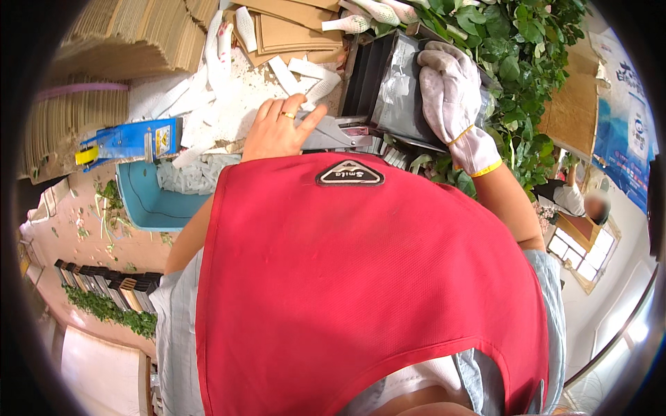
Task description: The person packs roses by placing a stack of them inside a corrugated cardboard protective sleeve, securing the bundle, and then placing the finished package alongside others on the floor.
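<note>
My left hand point(278, 127) is bare, with a ring on one finger. It lies palm down over the rear end of a grey metal stapler point(330, 132), thumb and fingers spread; what is under the palm is hidden. The stapler's nose reaches the lower edge of a black, ridged wrap point(403, 96) with glossy clear film on it. On the far side of that wrap, my right hand point(451, 96), in a white knitted glove with a yellow cuff, grips it with bent fingers. Green leafy stems point(512, 67) lie just right of the glove.
Foam net sleeves point(283, 75) and cardboard sheets point(296, 31) lie on the table. Cardboard stacks point(125, 36) stand left, near a blue tape dispenser point(135, 140). Below is a blue bin point(151, 205) with white scraps. Wrapped bundles point(109, 286) line the floor. Another person point(570, 197) is at far right.
</note>
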A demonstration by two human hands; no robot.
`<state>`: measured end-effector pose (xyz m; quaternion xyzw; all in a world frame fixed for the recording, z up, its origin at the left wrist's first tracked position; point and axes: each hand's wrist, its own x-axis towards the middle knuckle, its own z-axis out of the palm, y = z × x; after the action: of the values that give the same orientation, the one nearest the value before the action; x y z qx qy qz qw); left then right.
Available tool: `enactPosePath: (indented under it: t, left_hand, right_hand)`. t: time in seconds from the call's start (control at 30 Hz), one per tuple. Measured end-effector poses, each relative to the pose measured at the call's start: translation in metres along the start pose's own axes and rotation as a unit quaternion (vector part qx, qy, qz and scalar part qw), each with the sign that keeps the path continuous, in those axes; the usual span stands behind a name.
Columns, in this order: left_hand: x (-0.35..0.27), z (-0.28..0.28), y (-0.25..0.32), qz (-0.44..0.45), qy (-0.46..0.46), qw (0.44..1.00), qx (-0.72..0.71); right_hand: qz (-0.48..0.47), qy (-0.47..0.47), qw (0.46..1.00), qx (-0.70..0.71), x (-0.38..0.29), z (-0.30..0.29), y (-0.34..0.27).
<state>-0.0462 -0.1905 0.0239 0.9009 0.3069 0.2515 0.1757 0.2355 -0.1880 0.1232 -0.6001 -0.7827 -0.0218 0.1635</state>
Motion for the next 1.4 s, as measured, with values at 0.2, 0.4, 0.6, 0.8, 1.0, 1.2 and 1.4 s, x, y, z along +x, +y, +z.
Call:
enactPosePath:
  t: [0.2, 0.4, 0.6, 0.8, 1.0, 1.2, 1.4]
  left_hand:
    - [0.0, 0.005, -0.006, -0.079, -0.174, 0.982, -0.001]
    - [0.052, -0.032, -0.052, 0.032, -0.131, 0.987, 0.081]
    - [0.122, 0.0, -0.08, 0.0, -0.14, 0.988, 0.066]
    - [0.128, -0.004, -0.082, -0.014, -0.183, 0.982, 0.044]
    - [0.139, 0.011, -0.081, 0.004, -0.214, 0.975, 0.064]
    - [0.123, -0.002, -0.071, 0.099, -0.121, 0.952, 0.263]
    - [0.126, -0.082, 0.024, -0.315, -0.109, 0.939, -0.085]
  right_hand:
    - [0.02, -0.003, 1.0, 0.007, 0.0, -0.003, -0.003]
    - [0.041, 0.002, 0.999, 0.022, -0.002, -0.001, -0.001]
    - [0.034, -0.003, 0.999, 0.016, 0.003, -0.004, -0.004]
    - [0.057, -0.015, 0.998, 0.028, 0.003, -0.008, -0.008]
    - [0.076, -0.024, 0.997, -0.004, -0.009, -0.01, -0.004]
    - [0.053, 0.019, 0.998, 0.039, 0.008, -0.014, -0.019]
    - [0.111, 0.053, 0.987, 0.103, -0.02, -0.009, 0.01]
